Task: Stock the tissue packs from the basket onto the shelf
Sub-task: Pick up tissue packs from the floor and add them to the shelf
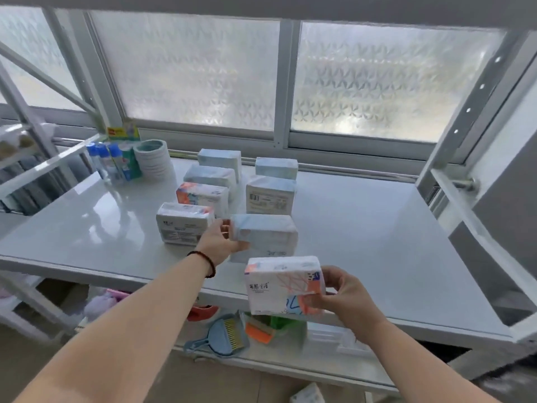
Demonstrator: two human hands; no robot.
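Observation:
Several tissue packs stand in two rows on the white shelf (pixel 363 228). My left hand (pixel 222 238) grips the left end of a pale blue tissue pack (pixel 267 237) resting at the front of the right row. My right hand (pixel 340 295) holds a white pack with orange and blue print (pixel 283 283) in the air over the shelf's front edge. Another white pack (pixel 183 222) stands at the front of the left row, just left of my left hand. The basket is out of view.
Blue spray cans (pixel 106 159), a green box and a stack of round lids (pixel 152 159) stand at the shelf's back left. A frosted window runs behind. On the lower shelf lie a blue dustpan with brush (pixel 225 335) and an orange brush (pixel 260 330).

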